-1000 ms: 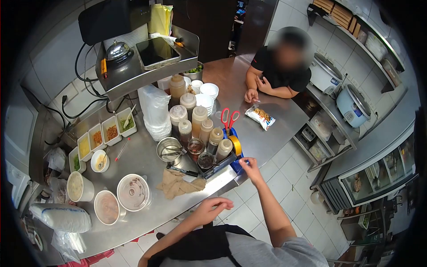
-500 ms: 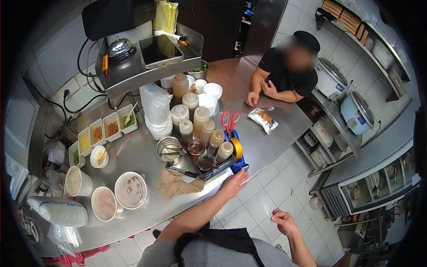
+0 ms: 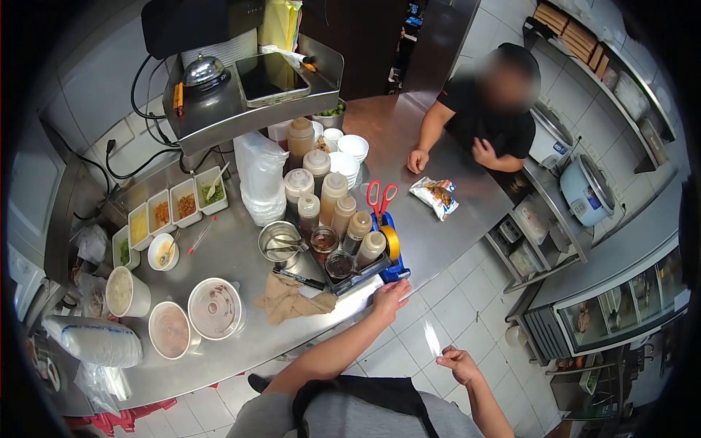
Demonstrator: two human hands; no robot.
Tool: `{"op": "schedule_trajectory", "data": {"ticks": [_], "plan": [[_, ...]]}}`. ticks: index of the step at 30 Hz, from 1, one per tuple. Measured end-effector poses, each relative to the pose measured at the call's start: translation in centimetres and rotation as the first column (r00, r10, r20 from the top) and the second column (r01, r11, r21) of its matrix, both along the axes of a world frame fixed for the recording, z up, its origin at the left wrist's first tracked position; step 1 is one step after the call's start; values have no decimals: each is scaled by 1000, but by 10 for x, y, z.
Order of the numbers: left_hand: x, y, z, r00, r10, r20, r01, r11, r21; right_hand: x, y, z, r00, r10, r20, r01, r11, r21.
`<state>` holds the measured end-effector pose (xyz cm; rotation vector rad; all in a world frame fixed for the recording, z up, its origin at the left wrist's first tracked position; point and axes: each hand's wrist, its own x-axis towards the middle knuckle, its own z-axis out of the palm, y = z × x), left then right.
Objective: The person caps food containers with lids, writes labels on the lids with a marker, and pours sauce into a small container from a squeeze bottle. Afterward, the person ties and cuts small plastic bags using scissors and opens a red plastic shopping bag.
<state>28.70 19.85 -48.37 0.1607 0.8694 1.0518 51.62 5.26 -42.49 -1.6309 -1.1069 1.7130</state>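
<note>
My left hand (image 3: pixel 391 299) is at the counter's front edge, just below the blue tape dispenser (image 3: pixel 395 271), fingers extended and holding nothing I can see. My right hand (image 3: pixel 458 363) is pinched in front of me over the floor. A thin white strip (image 3: pixel 432 340) rises from its fingertips; its exact kind is unclear. Close to my left hand, a dark caddy holds several squeeze bottles (image 3: pixel 334 192), red-handled scissors (image 3: pixel 381 196) and jars of dark sauce (image 3: pixel 339 265). A brown cloth (image 3: pixel 292 298) lies left of it, with a black marker (image 3: pixel 298 278) above.
Across the steel counter (image 3: pixel 467 219) a co-worker (image 3: pixel 485 117) in black leans near a snack bag (image 3: pixel 435 198). Left are topping trays (image 3: pixel 185 204), a small bowl (image 3: pixel 163 252) and white tubs (image 3: pixel 217 308). A raised shelf (image 3: pixel 255 117) holds a tablet. Right stands a glass-front fridge (image 3: pixel 621 306).
The white strip now shows clearly at my right fingertips, where only a faint streak was. My left fingers have drawn in slightly. The co-worker's hands have moved apart, one lifted toward the chest.
</note>
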Motion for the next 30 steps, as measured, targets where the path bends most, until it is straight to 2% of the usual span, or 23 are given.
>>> {"op": "schedule_trajectory", "data": {"ticks": [4,7,9,10,12,14,16,17,18,19,20,21,23,25,28,30], "plan": [[17,0,1,982,-33,-187,12,994,-108,8,-6,-11,996,10,91,-10,1000,6],[7,-7,6,966,-184,-181,183,983,-25,12,-17,-23,987,5,159,-3,1000,-11],[-1,-14,21,964,-210,-163,228,969,99,3,-17,-24,978,69,195,-67,998,-20],[-13,-22,35,966,-201,-160,225,962,153,-2,-12,-29,986,59,154,-53,998,-46],[-46,-38,62,948,-155,-277,263,873,412,-22,-4,-43,994,86,69,-76,988,-135],[-82,-58,75,990,-29,-139,112,759,642,-64,10,-49,978,159,-132,-171,982,-79],[-139,-91,102,964,192,-185,14,657,753,-120,27,-53,887,301,-350,-320,948,5],[-166,-107,119,935,289,-206,-6,592,806,-153,34,-49,819,413,-399,-422,904,69],[-200,-131,137,807,443,-390,62,593,803,-187,41,-44,739,509,-443,-501,853,145],[-232,-157,154,714,562,-419,21,580,814,-221,44,-39,657,582,-480,-576,798,179],[-259,-183,156,600,658,-454,-66,606,792,-257,45,-35,526,702,-481,-638,699,323],[-283,-207,159,480,731,-486,-151,614,775,-291,49,-32,362,829,-427,-727,537,427],[-333,-251,155,325,856,-402,-316,499,807,-358,41,-14,105,955,-276,-801,246,546],[-375,-279,158,283,920,-272,-459,379,804,-411,19,2,10,941,-338,-830,196,522],[-438,-287,154,189,911,-367,-443,412,796,-466,-9,16,19,895,-446,-884,224,411],[-471,-274,149,255,876,-408,-416,481,772,-487,-18,10,56,857,-513,-866,297,403]]}}
